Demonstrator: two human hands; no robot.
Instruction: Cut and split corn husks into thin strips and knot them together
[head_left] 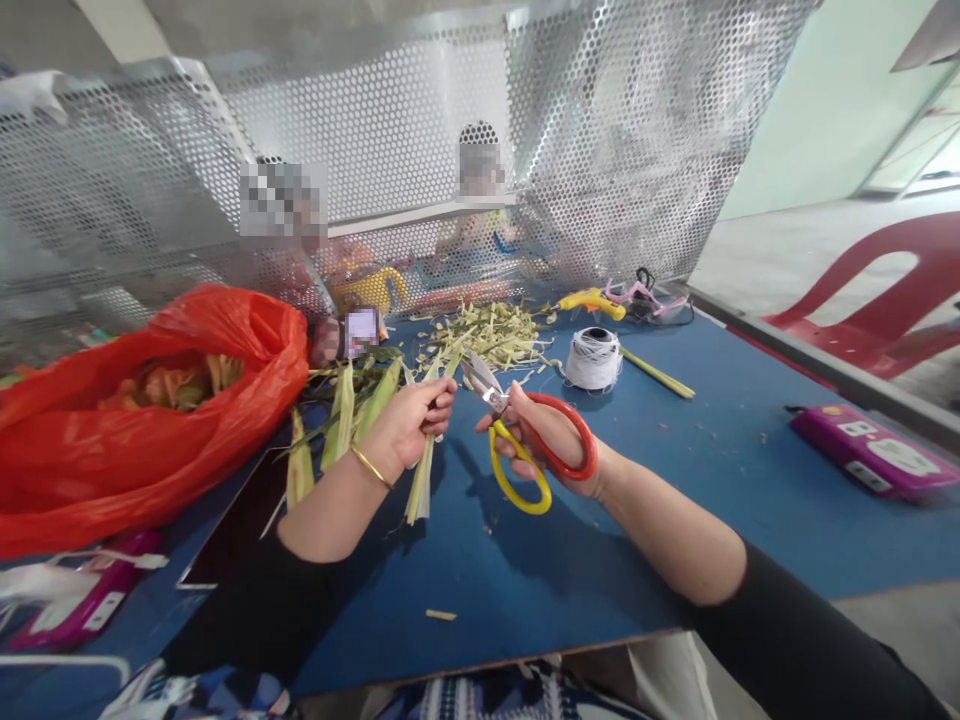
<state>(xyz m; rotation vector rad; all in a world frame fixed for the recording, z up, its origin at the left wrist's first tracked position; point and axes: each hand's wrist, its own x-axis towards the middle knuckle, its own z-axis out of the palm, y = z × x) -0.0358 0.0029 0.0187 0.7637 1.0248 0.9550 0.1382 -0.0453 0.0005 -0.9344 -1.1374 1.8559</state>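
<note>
My left hand [420,415], with a gold bangle at the wrist, is closed round a pale green leaf strip [422,483] that hangs below the fist. My right hand [536,430] holds scissors [579,445] with one red and one yellow handle. Their blades point up and left, just right of my left fist, and look slightly parted. Behind the hands lies a pile of cut leaf pieces [495,335]. Longer green leaves [339,420] lie left of my left hand.
An open red plastic bag [255,420] fills the left side. A white thread spool [593,360], a yellow glue gun [592,303] and glasses [652,300] stand behind. Purple cases [874,450] lie right and left. People are behind the perforated metal screen [390,110]. A red chair [862,270] is at right.
</note>
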